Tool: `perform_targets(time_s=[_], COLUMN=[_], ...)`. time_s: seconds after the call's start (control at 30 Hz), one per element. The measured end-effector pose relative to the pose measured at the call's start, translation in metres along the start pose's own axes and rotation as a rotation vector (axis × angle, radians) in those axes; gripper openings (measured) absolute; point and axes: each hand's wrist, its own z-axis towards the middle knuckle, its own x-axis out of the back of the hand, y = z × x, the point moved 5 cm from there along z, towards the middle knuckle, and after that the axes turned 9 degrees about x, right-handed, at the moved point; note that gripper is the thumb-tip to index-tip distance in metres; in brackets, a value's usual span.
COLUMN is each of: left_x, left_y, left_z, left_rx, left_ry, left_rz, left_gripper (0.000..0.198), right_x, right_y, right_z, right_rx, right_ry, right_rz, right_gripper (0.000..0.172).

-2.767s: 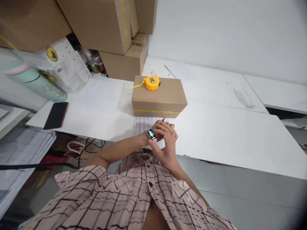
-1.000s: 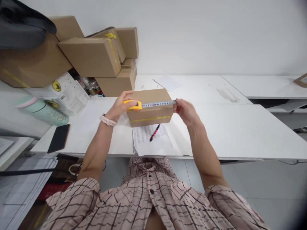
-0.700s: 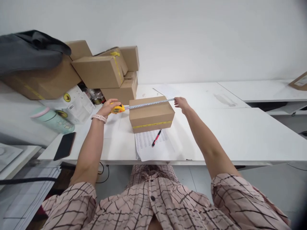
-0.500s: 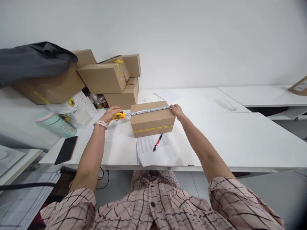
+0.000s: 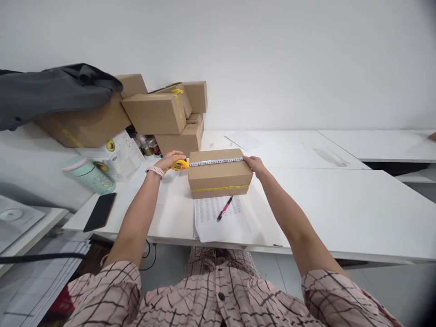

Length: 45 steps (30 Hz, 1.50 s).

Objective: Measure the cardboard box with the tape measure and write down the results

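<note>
A brown cardboard box point(image 5: 220, 179) with a yellow tape band stands on the white table point(image 5: 323, 200). My left hand point(image 5: 172, 160) grips the yellow tape measure case point(image 5: 180, 164) at the box's left end. The white tape blade point(image 5: 216, 161) stretches across the box's top. My right hand point(image 5: 254, 164) pinches the blade's tip at the box's right end. A printed sheet point(image 5: 218, 218) with a red pen point(image 5: 225, 208) on it lies in front of the box.
Stacked cardboard boxes point(image 5: 160, 113) fill the back left, one under a dark grey cloth point(image 5: 51, 93). A white carton point(image 5: 119, 154), a mint bottle point(image 5: 89, 175) and a black phone point(image 5: 100, 218) lie at left. A paper point(image 5: 243, 141) lies further back.
My hands left the wrist watch, lifted the tape measure off the box, pulled the blade out and lowered it onto the box top. My view rose and tilted up.
</note>
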Motion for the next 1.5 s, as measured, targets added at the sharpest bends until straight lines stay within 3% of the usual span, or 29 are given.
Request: perform_targets(time_s=[0.33, 0.43, 0.5, 0.57, 0.63, 0.7, 0.77, 0.87, 0.97, 1.13, 1.4, 1.5], left_x=[-0.003, -0.004, -0.011, -0.034, -0.073, -0.124, -0.168, -0.2, -0.2, -0.192, -0.205, -0.21], left_y=[0.007, 0.014, 0.013, 0.001, -0.026, -0.055, -0.073, -0.074, -0.061, -0.044, -0.04, -0.04], left_z=[-0.005, -0.025, -0.054, -0.093, -0.134, -0.172, -0.2, -0.213, -0.203, -0.188, -0.207, -0.207], left_rx=[0.012, -0.023, -0.105, -0.176, -0.107, 0.014, 0.114, 0.126, 0.146, 0.194, 0.216, 0.238], left_ry=[0.014, 0.07, 0.086, 0.016, -0.14, -0.406, -0.594, -0.63, -0.568, -0.48, -0.496, -0.487], left_rz=[0.044, 0.046, 0.021, -0.041, -0.13, -0.305, -0.519, -0.681, -0.737, -0.785, -0.83, -0.842], left_gripper=[0.052, 0.055, 0.06, 0.064, 0.068, 0.065, 0.057, 0.053, 0.051, 0.054, 0.048, 0.047], right_x=[0.003, 0.008, 0.014, 0.019, 0.015, -0.004, -0.03, -0.064, -0.08, -0.084, -0.08, -0.081], right_y=[-0.012, -0.02, -0.029, -0.042, -0.059, -0.073, -0.085, -0.098, -0.102, -0.101, -0.097, -0.093], right_z=[-0.005, -0.005, -0.005, -0.005, -0.006, -0.007, -0.004, 0.007, 0.025, 0.029, 0.016, 0.016], right_rx=[0.069, 0.093, 0.158, 0.281, 0.407, 0.469, 0.476, 0.458, 0.394, 0.361, 0.398, 0.364], right_ry=[0.077, 0.116, 0.179, 0.251, 0.242, 0.102, -0.078, -0.201, -0.177, -0.165, -0.212, -0.223], right_rz=[-0.278, -0.342, -0.304, -0.197, -0.102, -0.091, -0.165, -0.317, -0.416, -0.468, -0.445, -0.308], right_gripper=[0.03, 0.028, 0.029, 0.032, 0.032, 0.03, 0.028, 0.027, 0.03, 0.032, 0.04, 0.036])
